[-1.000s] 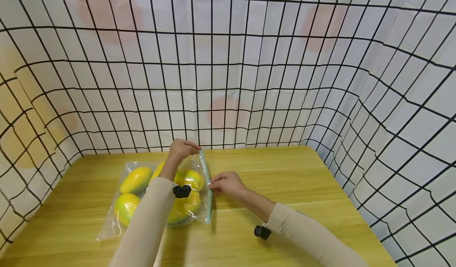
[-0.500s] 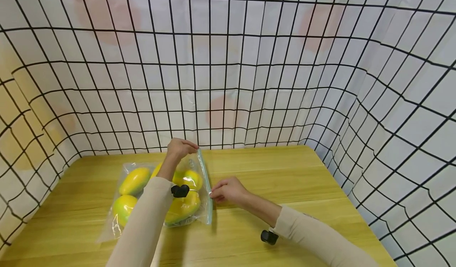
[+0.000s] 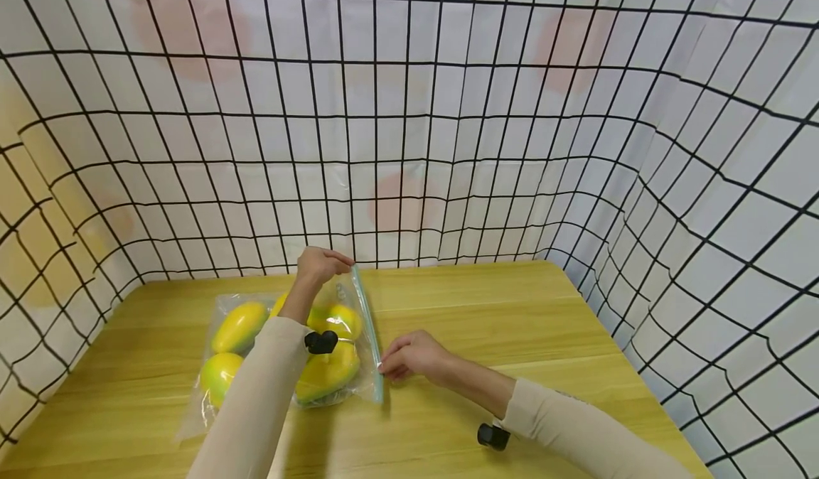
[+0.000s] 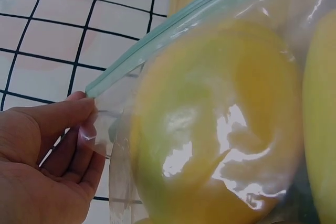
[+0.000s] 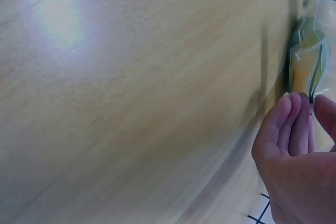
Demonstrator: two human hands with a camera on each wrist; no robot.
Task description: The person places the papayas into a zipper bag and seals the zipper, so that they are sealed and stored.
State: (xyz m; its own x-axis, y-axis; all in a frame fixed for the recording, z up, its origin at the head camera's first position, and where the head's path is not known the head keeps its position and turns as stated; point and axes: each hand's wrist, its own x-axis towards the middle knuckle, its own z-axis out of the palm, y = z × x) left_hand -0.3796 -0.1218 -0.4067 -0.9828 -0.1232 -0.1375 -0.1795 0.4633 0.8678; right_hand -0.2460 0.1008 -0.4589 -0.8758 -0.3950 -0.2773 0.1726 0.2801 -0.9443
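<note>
A clear zip bag [image 3: 366, 376] with a pale green zip strip [image 4: 157, 40] lies on the table, holding several yellow-green mangoes [image 3: 239, 326]. My left hand [image 3: 318, 265] pinches the far corner of the bag at the end of the strip; in the left wrist view the thumb of that hand [image 4: 47, 156] presses the plastic beside a large mango [image 4: 220, 124]. My right hand [image 3: 416, 356] pinches the strip close to its near end. In the right wrist view, the thumb and fingers of the right hand [image 5: 299, 150] meet at the bag's edge. My left forearm hides some of the mangoes.
The wooden table [image 3: 486, 308] extends to the right of the bag. A black wire grid [image 3: 397, 159] backed by white patterned cloth encloses the table at the back and sides. Black wrist cameras [image 3: 493, 436] sit by each sleeve.
My right hand has slid along the zip strip toward the bag's near end, still pinching it. My left hand stays at the far corner, shifted slightly left in view.
</note>
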